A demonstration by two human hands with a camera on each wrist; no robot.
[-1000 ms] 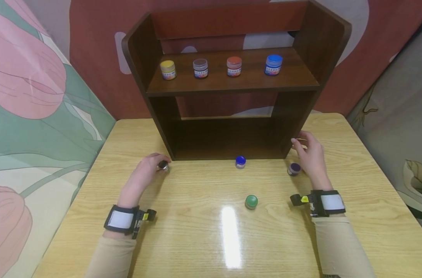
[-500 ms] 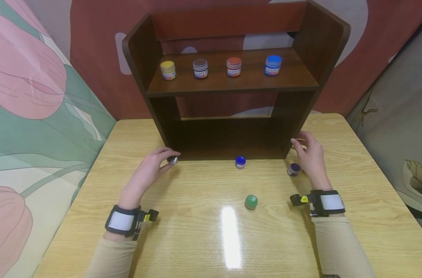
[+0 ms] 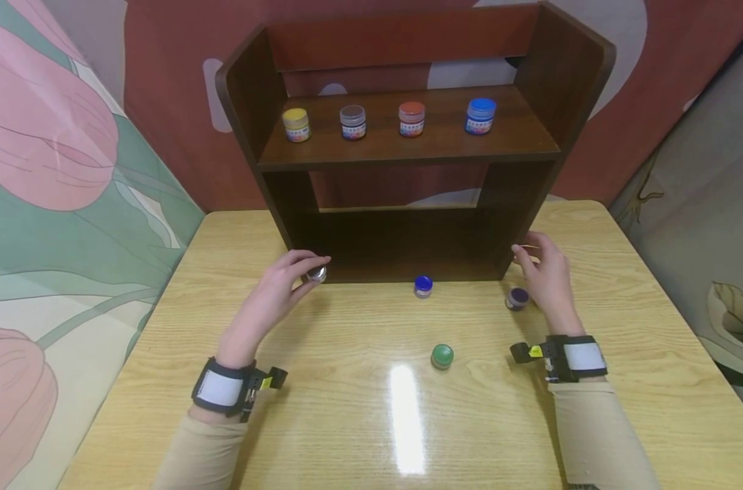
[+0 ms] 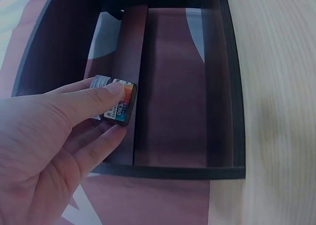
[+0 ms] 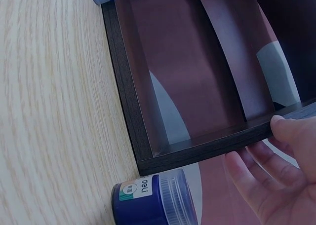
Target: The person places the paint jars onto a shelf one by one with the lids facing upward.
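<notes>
My left hand (image 3: 275,291) pinches a small dark paint jar (image 4: 121,106) with a clear lid, between thumb and fingers. It is just in front of the lower left corner of the dark brown shelf (image 3: 408,162). At the shelf's right side panel, my right hand (image 3: 549,279) grips the front edge, its thumb (image 5: 282,129) on the edge and the fingers along the outer face. A purple-dark paint jar (image 3: 517,299) stands on the table below that hand. By the shelf's front, a dark blue-lidded jar (image 3: 423,286) is upright.
On the upper shelf board stand a yellow jar (image 3: 296,124), a dark jar (image 3: 353,122), a red jar (image 3: 411,119) and a blue jar (image 3: 480,116). Nearer on the wooden table (image 3: 322,422) is a green-lidded jar (image 3: 442,356).
My left hand has lifted the dark jar off the table and carried it rightward and forward to the shelf's lower left corner. The right hand stays on the side panel.
</notes>
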